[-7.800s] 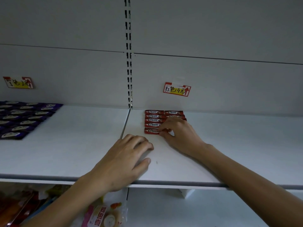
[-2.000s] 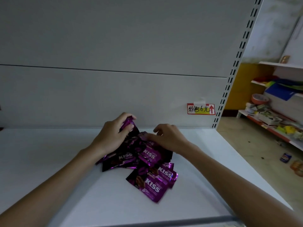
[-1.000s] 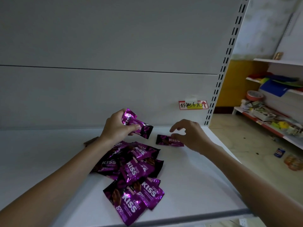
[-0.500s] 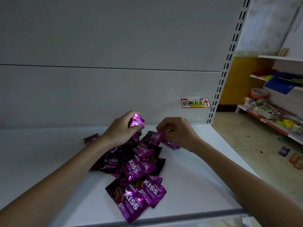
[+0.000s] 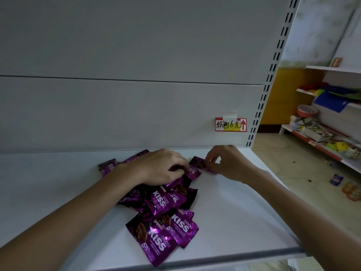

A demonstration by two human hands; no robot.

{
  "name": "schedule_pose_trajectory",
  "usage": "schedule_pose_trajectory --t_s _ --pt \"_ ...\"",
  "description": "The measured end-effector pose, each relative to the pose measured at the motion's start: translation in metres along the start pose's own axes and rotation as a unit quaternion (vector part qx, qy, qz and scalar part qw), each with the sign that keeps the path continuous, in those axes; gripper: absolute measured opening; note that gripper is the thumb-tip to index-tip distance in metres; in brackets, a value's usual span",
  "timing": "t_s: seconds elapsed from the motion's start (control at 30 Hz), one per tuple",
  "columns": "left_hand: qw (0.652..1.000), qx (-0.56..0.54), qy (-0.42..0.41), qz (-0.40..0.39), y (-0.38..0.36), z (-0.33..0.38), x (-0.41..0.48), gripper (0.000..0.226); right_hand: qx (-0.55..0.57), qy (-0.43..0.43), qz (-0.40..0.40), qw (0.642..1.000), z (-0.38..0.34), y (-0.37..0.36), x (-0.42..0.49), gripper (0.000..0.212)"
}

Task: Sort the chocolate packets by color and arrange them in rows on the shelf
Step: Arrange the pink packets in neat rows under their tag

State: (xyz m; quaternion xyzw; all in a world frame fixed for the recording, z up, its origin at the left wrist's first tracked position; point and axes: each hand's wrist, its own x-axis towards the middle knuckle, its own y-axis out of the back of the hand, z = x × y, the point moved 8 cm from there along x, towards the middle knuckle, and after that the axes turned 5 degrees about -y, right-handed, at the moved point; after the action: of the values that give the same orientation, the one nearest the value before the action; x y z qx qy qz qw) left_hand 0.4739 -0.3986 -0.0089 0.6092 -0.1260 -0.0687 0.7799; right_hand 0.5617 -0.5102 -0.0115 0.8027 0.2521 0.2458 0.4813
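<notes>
Glossy foil packets [image 5: 159, 200] (crinkled); matt white shelf [image 5: 224, 208].

**Purple foil on a white shelf**

The packet [image 5: 197, 163] pinched by the right hand [image 5: 232, 163] is glossy purple with a near-black end. The pile of packets [image 5: 162, 202] that the left hand [image 5: 160, 167] curls over, spreading nearer than both grips, is the same shiny magenta-purple with black panels, white "KISS" lettering, small white "CHOCO" and a brown chocolate picture. The shelf [image 5: 244, 212] under the grips is plain white, its front edge grey; the back panel [image 5: 117, 114] beyond them is pale grey. Beyond the right grip, the price label [image 5: 230, 124] has a red border, white and yellow fields, black handwriting and a red arrow. Right of it the upright [image 5: 272, 75] is white with black slots.
</notes>
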Motion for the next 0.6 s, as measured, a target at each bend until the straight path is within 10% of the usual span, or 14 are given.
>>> schedule_pose_trajectory --t_s 0.6 --pt "0.983 0.116 0.128 -0.054 -0.017 -0.042 0.027 0.057 -0.046 0.046 0.031 0.997 0.011 -0.009 0.036 0.027"
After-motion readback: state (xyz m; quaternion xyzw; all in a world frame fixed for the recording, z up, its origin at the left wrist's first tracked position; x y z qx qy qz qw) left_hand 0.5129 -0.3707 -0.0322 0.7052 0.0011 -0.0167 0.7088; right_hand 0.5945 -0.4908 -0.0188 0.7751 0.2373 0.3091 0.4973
